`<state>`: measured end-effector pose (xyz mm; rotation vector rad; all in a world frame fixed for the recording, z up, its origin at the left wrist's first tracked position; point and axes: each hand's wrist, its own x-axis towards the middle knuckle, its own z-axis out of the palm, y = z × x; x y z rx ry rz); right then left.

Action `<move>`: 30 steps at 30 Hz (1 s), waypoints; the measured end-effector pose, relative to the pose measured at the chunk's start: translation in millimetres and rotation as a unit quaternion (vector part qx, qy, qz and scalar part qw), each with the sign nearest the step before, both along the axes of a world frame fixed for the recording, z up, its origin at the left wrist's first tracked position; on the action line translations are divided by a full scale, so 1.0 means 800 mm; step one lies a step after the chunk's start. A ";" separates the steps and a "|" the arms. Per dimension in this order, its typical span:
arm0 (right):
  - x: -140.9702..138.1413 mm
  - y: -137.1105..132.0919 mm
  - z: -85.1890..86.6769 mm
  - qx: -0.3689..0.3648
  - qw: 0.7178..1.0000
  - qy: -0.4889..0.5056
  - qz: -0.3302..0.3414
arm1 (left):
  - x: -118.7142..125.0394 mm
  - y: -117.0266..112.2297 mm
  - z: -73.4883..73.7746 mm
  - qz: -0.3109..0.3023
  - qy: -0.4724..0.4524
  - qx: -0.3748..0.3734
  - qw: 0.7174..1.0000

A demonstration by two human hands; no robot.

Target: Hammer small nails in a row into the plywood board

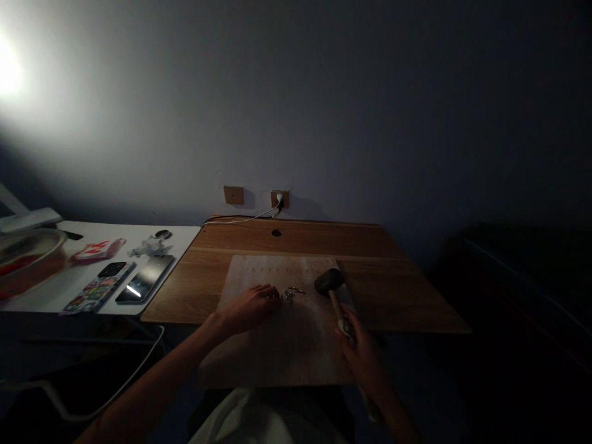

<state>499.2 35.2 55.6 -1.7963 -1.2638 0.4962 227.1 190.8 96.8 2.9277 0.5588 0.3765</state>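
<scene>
A pale wooden board (277,345) lies on the brown desk (398,290), hanging over its near edge. My left hand (252,306) rests on the board with its fingers curled and pinched together next to a few small metal nails (292,292). My right hand (363,351) is wrapped round the wooden handle of a black rubber mallet (329,281), whose head rests on the board to the right of the nails. A faint row of small marks or nails runs along the board's far part.
A white side table (87,277) on the left carries two phones (145,279), a red-and-white packet (98,250), crumpled wrappers and a bowl (28,253). A charger sits in a wall socket (279,198). A bright lamp glares at upper left; the right side is dark.
</scene>
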 end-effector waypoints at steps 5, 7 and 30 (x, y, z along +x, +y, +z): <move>-0.004 0.000 0.005 -0.002 0.999 0.038 0.015 | -0.008 -0.005 -0.002 -0.024 0.004 0.032 0.999; -0.006 0.000 0.008 -0.002 0.999 0.040 0.019 | -0.008 -0.005 -0.004 -0.042 0.019 0.058 0.997; 0.001 0.006 0.024 -0.116 0.983 0.138 0.040 | 0.021 -0.007 0.004 -0.052 0.012 0.034 0.998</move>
